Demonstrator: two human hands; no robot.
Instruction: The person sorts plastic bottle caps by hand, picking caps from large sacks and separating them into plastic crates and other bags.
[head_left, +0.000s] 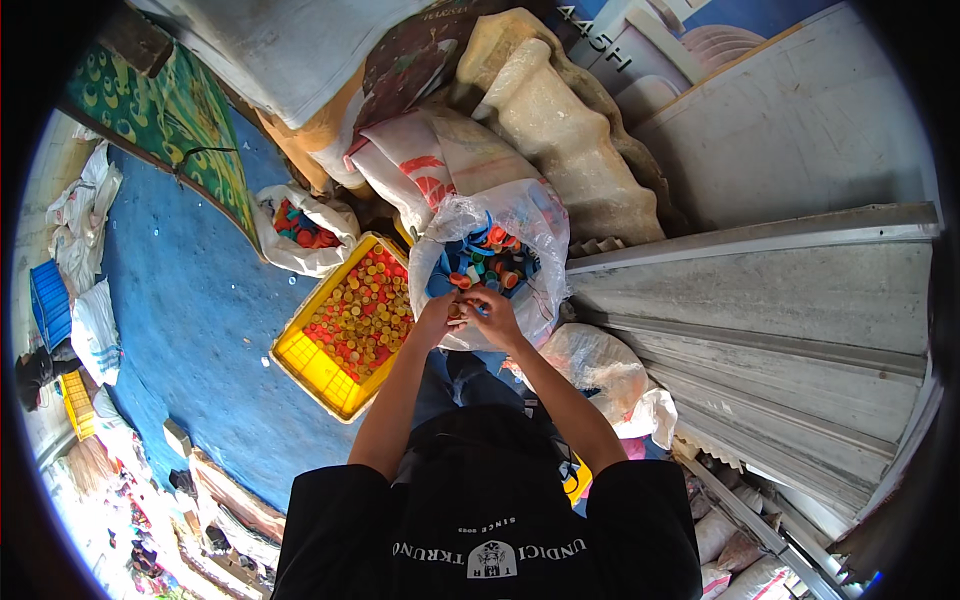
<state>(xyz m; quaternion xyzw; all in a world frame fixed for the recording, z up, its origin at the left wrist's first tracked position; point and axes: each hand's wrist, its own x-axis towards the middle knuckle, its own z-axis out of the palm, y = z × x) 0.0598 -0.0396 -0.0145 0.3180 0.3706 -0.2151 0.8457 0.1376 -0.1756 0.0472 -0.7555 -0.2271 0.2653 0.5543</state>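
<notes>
Both my hands meet over the near rim of a clear-and-white plastic sack (551, 262). Mixed plastic bottle caps (484, 262) in blue, red, orange, green and white fill its mouth. A small yellowish cap (454, 311) is held in the fingers of my left hand (437, 319). Close against it, my right hand (495, 321) has its fingers bent, with a bit of orange and blue by the fingertips. Whether those fingers grip a piece is too small to tell. Left of the sack, a yellow plastic crate (311, 346) holds many yellow and red caps.
A white woven sack (259, 217) of red and blue caps stands beyond the crate. Filled sacks (592, 360) lie at right near my legs. Corrugated sheets (562, 135) lean behind the cap sack. A ribbed metal panel (787, 300) borders the right. The blue floor (202, 322) extends left.
</notes>
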